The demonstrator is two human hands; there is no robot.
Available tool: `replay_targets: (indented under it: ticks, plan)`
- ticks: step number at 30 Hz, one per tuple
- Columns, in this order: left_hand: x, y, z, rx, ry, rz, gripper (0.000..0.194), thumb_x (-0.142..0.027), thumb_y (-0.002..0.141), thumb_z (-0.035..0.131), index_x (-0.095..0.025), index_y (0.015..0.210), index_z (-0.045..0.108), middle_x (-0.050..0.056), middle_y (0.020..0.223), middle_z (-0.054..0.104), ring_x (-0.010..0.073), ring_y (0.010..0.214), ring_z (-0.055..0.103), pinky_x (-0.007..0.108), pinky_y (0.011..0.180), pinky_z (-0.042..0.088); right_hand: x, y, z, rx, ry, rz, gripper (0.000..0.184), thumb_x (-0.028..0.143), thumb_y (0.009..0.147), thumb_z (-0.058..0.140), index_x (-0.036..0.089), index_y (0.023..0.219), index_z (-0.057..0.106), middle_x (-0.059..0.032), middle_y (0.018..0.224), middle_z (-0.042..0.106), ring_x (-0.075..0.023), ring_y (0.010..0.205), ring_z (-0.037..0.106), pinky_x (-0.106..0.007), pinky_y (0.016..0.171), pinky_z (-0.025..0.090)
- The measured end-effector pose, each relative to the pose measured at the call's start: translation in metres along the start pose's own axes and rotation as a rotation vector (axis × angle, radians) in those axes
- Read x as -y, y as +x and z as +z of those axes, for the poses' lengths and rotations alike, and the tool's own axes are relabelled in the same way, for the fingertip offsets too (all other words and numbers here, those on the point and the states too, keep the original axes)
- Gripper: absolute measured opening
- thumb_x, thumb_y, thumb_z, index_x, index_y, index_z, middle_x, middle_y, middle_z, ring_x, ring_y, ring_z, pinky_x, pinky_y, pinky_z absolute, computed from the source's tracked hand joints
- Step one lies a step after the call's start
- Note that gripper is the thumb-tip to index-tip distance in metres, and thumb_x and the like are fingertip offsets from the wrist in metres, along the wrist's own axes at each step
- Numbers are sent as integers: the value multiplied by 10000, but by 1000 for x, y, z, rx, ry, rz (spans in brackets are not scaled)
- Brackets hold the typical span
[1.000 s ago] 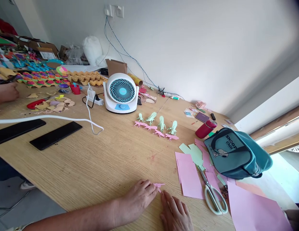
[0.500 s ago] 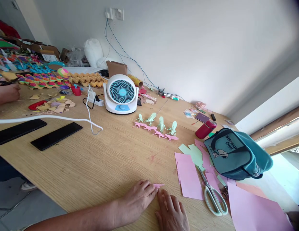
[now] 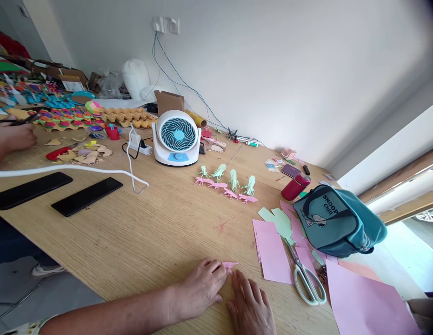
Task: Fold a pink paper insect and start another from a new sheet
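Note:
At the front of the table, my left hand [image 3: 201, 287] has its fingers pressed together on a small pink paper figure [image 3: 230, 265]; its pointed end shows past the fingertips and the rest is covered. My right hand [image 3: 251, 304] lies beside it with fingers stretched out, fingertips close to the pink figure and apparently holding nothing. Several finished-looking pink paper figures [image 3: 231, 194] stand in a row farther back, with green paper figures [image 3: 233, 180] just behind them. Right of my hands lie pink paper sheets [image 3: 275, 253] and scissors with pale handles [image 3: 309, 284].
A white fan [image 3: 177, 137] stands at the back. On the right are a teal bag [image 3: 336, 221], a red bottle [image 3: 295, 187] and a large pink sheet [image 3: 368, 298]. Two black phones [image 3: 87, 196] lie left, near another person's hand [image 3: 19, 139] with dark scissors. A white cable [image 3: 80, 168] crosses there.
My right hand has shifted slightly away from my left, its fingertips now beside the pink figure. The view has tilted a little. The other person's hand has moved slightly right.

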State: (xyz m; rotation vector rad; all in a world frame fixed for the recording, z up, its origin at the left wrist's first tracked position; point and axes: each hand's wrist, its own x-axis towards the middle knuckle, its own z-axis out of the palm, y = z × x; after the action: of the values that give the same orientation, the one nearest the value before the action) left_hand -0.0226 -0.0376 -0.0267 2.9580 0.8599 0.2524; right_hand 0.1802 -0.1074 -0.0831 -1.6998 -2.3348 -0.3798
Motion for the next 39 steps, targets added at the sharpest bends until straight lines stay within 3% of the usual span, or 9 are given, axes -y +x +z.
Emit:
replay_targets:
  ticks: [9,14,18,27,33,39]
  plan:
    - [0,0,-14,-1,-135,-36,649,-436,872,644,-143,1403,412,79,1440,493,254,1216,466,409,1066,342,1,-6,5,-76,8,-6,618,199,885,506,232,1488,372,-86,1319,623,-291,1065,596,-420,852,481]
    - [1,-1,-18,2,-234,-67,624,-346,874,659,-202,1418,389,60,1462,457,231,1251,442,380,1075,357,2,-2,-6,-96,18,-4,657,197,893,488,221,1522,297,-92,1325,620,-295,1100,586,-431,870,473]
    - [1,-1,-14,-4,-245,-65,620,-315,884,638,-206,1432,368,63,1478,435,240,1263,427,399,1084,354,0,3,-17,-130,-1,-34,611,256,918,477,176,1505,326,-123,1350,599,-303,1135,570,-435,873,466]
    - [-8,5,-6,-15,-194,-103,632,-271,863,662,-167,1420,381,127,1479,420,255,1206,470,391,1017,419,11,0,-41,8,111,114,495,224,957,455,153,1444,400,-178,1371,547,-307,1205,522,-480,950,447]
    - [-15,10,-1,-52,-254,-131,483,-214,962,478,-162,1430,371,123,1238,569,240,1083,538,380,919,482,26,14,-50,4,400,102,489,161,969,399,167,1457,370,-157,1276,570,-244,1134,556,-391,887,512]
    - [0,11,-3,-92,-317,-50,415,-121,990,381,-182,1399,421,58,1091,619,181,1024,579,326,927,499,26,17,-44,3,373,107,409,160,973,402,174,1373,487,-135,1228,608,-239,1059,565,-394,881,477]
